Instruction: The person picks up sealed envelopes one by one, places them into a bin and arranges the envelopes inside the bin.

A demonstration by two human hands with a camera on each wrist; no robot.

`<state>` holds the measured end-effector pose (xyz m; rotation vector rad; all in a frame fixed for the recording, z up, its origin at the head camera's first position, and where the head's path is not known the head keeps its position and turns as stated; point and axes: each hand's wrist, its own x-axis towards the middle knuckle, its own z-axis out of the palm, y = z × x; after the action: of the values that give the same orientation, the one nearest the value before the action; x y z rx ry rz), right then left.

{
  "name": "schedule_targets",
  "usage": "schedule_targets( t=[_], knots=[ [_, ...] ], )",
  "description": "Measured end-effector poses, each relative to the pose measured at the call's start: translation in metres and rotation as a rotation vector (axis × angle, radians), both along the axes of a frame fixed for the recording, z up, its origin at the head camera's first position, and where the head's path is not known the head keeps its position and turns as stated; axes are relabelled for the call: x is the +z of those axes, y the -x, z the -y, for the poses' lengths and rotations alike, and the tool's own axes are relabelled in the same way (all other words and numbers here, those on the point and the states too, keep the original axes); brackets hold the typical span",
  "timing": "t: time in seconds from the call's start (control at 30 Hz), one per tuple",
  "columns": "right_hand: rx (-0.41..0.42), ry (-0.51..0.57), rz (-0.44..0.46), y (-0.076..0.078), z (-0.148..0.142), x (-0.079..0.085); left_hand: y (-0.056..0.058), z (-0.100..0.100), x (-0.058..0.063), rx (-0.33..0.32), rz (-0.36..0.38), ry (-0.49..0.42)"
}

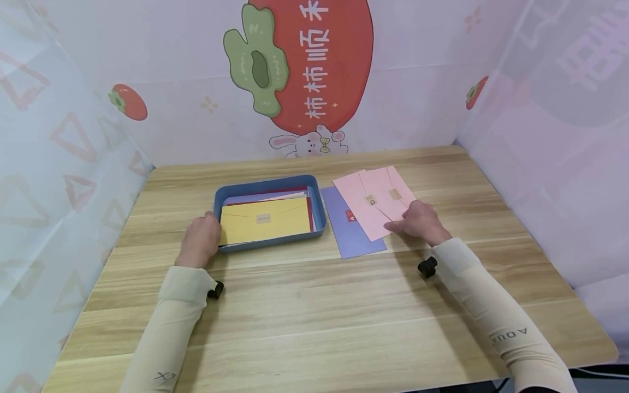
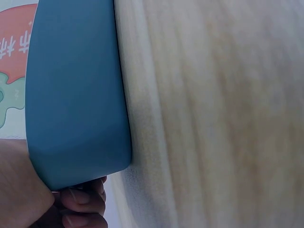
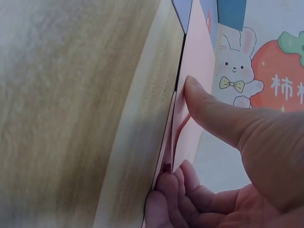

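Observation:
My left hand (image 1: 199, 240) grips the left end of a blue tray (image 1: 318, 204), fingers curled against its outer wall. A yellow envelope (image 1: 265, 210) with a small sticker lies on top of several red, purple and pale envelopes in it. On the right, my right hand (image 1: 420, 221) pinches a pink envelope (image 1: 367, 215). Its thumb (image 3: 202, 97) presses on the upper face, while the fingers are at the edge below. A second pink envelope (image 1: 395, 183) overlaps the first. Beneath both lies a purple envelope (image 1: 339, 232) with a red sticker, partly covered.
The wooden table (image 1: 304, 327) carries the tray and envelopes. Behind it stands a printed backdrop (image 1: 187, 65) with a large persimmon, and curtain walls close in the left and right sides. Dark wrist cameras (image 1: 427, 267) sit at both cuffs.

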<state>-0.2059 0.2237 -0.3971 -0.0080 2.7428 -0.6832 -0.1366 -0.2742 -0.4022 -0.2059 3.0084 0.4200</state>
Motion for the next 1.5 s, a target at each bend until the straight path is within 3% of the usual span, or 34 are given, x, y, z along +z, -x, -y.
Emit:
schedule_targets(
  t=[0.3, 0.53, 0.73, 0.93, 1.1, 1.3, 1.5],
  knots=[
    [-0.042, 0.04, -0.008, -0.001, -0.005, 0.003, 0.0, 0.0, 0.002, 0.004, 0.027, 0.005],
    [-0.098, 0.219, -0.022, -0.001, -0.006, 0.008, 0.0, 0.001, 0.001, 0.015, 0.02, -0.006],
    [-0.154, 0.353, -0.13, 0.0, -0.009, 0.008, 0.001, 0.0, 0.002, 0.021, 0.023, -0.012],
    [-0.256, 0.6, -0.199, 0.002, -0.009, 0.007, 0.001, 0.0, 0.002, 0.014, 0.03, -0.006],
    [-0.275, 0.709, -0.243, 0.004, -0.008, 0.009, 0.0, 0.0, 0.002, 0.011, 0.025, -0.001],
    [-0.3, 0.716, -0.291, 0.011, -0.008, 0.015, 0.0, 0.001, 0.0, 0.008, 0.013, 0.007],
    [-0.291, 0.621, -0.32, 0.015, -0.011, 0.025, 0.001, 0.002, 0.0, -0.001, 0.006, 0.006]
  ],
)
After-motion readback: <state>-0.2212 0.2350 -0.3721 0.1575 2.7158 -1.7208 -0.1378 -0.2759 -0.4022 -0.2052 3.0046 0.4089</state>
